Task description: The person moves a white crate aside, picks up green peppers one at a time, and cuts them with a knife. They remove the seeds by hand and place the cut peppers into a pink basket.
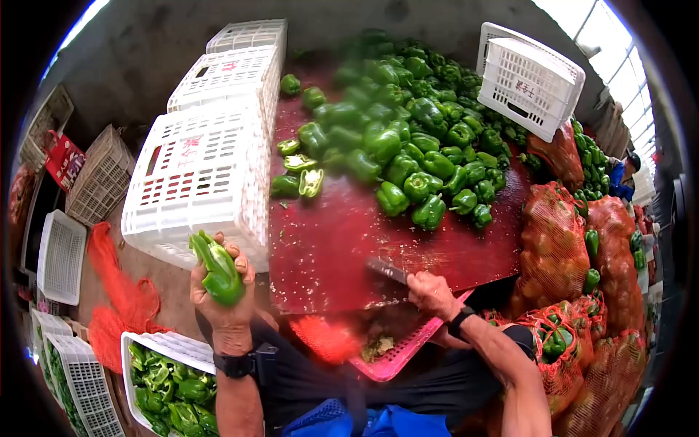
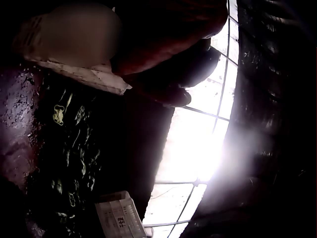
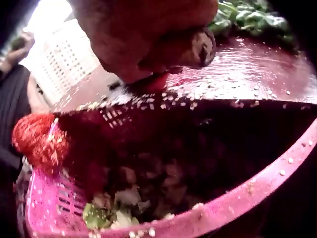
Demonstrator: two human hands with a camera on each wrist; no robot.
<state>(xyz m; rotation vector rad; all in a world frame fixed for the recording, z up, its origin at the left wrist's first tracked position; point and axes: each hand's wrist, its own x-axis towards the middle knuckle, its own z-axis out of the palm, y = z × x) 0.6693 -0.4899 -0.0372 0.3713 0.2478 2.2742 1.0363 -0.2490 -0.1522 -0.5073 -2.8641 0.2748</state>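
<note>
Red counter: left grip holds a glossy pepper, right grip a knife; such gloss could cause skidding.

Red Chinese characters on white crates, not clearly legible

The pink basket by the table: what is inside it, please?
Inside the pink basket, pale scraps and a green piece show near the rim. The table covers its far part, which is dark; anything there cannot be seen.
</note>
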